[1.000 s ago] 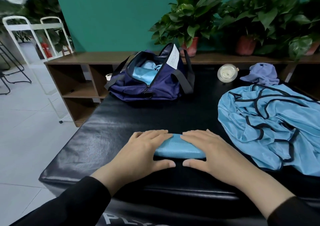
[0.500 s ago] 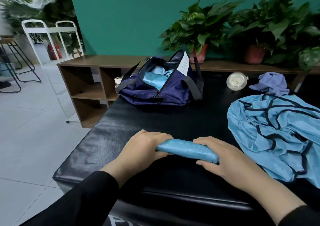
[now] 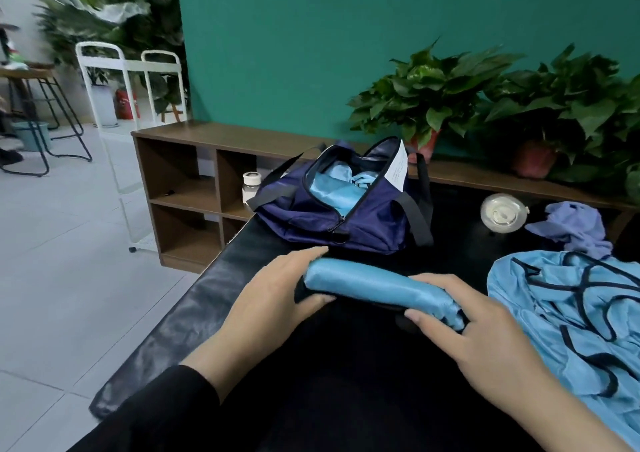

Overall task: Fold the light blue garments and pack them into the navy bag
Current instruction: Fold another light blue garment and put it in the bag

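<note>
We have the folded light blue garment [image 3: 374,287] held as a tight bundle between both hands, raised a little above the black padded table [image 3: 194,306]. Our left hand [image 3: 273,299] wraps its left end, fingers curled over the top and thumb tucked beneath; our right hand [image 3: 474,323] clamps the right end the same way, fingers over the far side and thumb pressing the near edge. We judge that gripping both ends keeps the slippery fabric from springing open while it travels.

The navy bag [image 3: 332,216] sits just beyond the bundle toward the far side of the table, near its left edge, with its zip undone and mouth gaping upward. Light blue fabric [image 3: 329,188] already lies inside, so part of the packing looks done. A white paper tag [image 3: 398,169] hangs at the far rim of the opening.

To the right, a loose pile of light blue garments with dark trim [image 3: 568,316] lies spread out unfolded, well apart from the bag; these seem to wait their turn. Farther back sit a lavender cloth [image 3: 571,224] and a round white container [image 3: 502,211], neither of which the task asks for.

The step in hand, as we read it, is carrying the bundle to the open bag. The mouth is narrow, so the bundle will likely need to go in lengthwise.
</note>
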